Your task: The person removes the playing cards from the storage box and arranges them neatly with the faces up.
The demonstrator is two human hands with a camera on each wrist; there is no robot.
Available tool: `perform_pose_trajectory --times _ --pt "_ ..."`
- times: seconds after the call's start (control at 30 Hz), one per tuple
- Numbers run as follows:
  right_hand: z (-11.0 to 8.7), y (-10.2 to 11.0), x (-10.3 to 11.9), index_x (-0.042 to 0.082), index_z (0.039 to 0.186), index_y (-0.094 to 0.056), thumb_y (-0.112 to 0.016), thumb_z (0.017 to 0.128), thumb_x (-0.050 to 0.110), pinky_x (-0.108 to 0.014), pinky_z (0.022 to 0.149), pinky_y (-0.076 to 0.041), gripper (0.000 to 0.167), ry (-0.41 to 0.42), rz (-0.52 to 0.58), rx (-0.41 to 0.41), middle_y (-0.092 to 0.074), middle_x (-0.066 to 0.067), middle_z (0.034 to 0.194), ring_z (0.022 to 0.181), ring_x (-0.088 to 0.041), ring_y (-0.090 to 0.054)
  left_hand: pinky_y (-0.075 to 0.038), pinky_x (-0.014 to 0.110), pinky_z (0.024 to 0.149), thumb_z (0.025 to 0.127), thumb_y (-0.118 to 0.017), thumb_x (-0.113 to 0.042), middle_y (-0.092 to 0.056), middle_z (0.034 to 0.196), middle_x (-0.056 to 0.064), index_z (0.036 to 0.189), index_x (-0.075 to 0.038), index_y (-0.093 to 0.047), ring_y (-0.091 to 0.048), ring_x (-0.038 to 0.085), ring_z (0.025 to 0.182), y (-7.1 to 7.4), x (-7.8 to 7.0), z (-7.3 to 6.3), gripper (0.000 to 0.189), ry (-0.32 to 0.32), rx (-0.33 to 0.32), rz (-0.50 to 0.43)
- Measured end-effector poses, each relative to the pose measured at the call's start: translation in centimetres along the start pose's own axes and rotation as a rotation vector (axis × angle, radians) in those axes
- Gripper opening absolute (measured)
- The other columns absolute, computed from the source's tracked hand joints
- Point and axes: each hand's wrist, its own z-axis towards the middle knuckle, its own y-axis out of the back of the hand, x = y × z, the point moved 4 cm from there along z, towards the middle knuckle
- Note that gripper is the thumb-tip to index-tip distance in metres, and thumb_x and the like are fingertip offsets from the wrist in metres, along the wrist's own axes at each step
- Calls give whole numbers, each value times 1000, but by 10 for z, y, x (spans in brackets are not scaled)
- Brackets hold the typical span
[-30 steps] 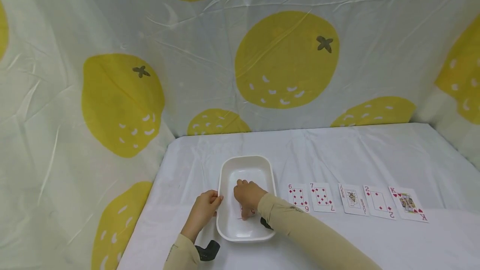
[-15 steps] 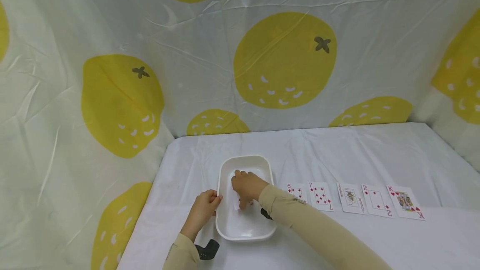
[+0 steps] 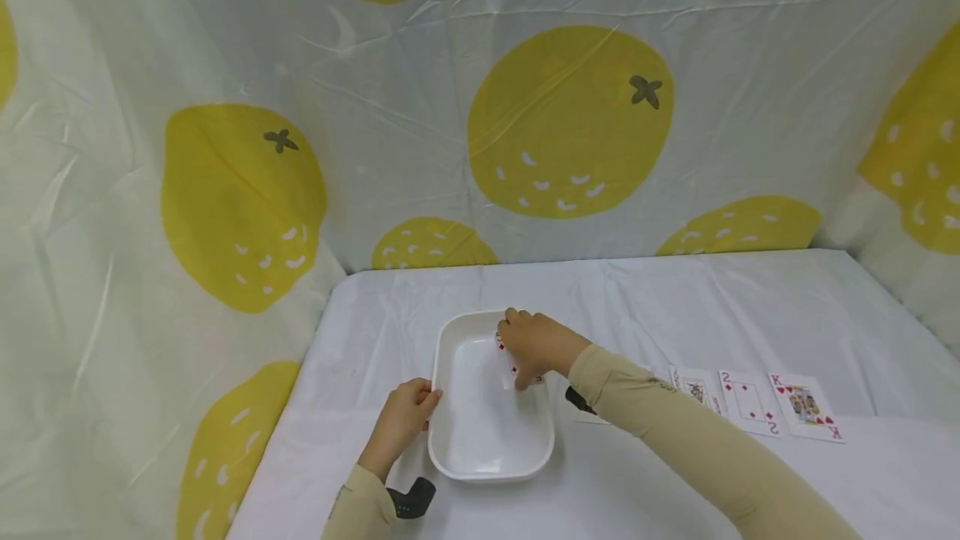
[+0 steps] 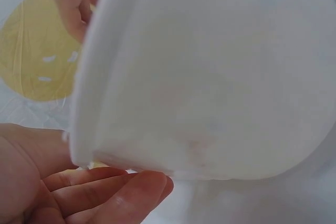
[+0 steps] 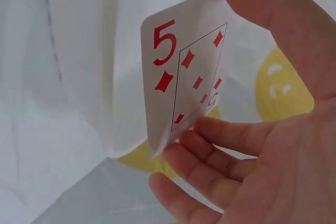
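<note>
A five of diamonds playing card [image 5: 165, 61] is pinched between the thumb and fingers of my right hand [image 3: 542, 344]. The head view has it over the right wall of a deep white plastic tray [image 3: 487, 440], its face partly covered by the hand. My left hand [image 3: 403, 419] grips the tray's left rim, and the left wrist view shows its fingers [image 4: 131, 195] against the tray wall. No card shows on the tray's floor in the head view.
Right of the tray, a joker [image 3: 696, 388], a two of diamonds [image 3: 750, 404] and a king of hearts [image 3: 806, 408] lie face up in a row. The right sleeve [image 3: 675, 415] covers most of the cards nearer the tray. A lemon-print curtain [image 3: 375, 148] hangs behind the white-covered table [image 3: 637, 282].
My right hand has lifted the five of diamonds off the tray's floor and carried it right and away from me to the tray's right side. The left hand keeps its hold on the rim.
</note>
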Motion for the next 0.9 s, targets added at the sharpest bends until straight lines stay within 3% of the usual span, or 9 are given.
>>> perform_pose_trajectory --times 0.33,0.6,0.9 --pt "-38 -2 -51 -5 111 -49 -80 56 41 -44 82 -42 78 6 -30 -20 -47 -12 101 93 -29 -48 -52 27 53 89 -56 -16 -64 87 13 101 6 -58 -59 17 70 -2 -1 -1 25 6 6 -6" --pt "-77 -15 -92 -10 117 -45 -82 57 37 -48 86 -42 84 -58 -12 -6 -48 -19 108 98 -35 -47 -52 27 53 89 -56 -14 -64 85 11 101 6 -58 -58 16 68 -3 -4 -2 23 11 6 -12" --pt "-129 -30 -138 -13 112 -47 -84 54 31 -45 76 -47 81 -128 -6 -54 -48 -19 98 85 -32 -49 -52 27 53 89 -55 -13 -64 85 12 99 6 -58 -58 16 67 -4 -5 -3 21 7 9 -7"
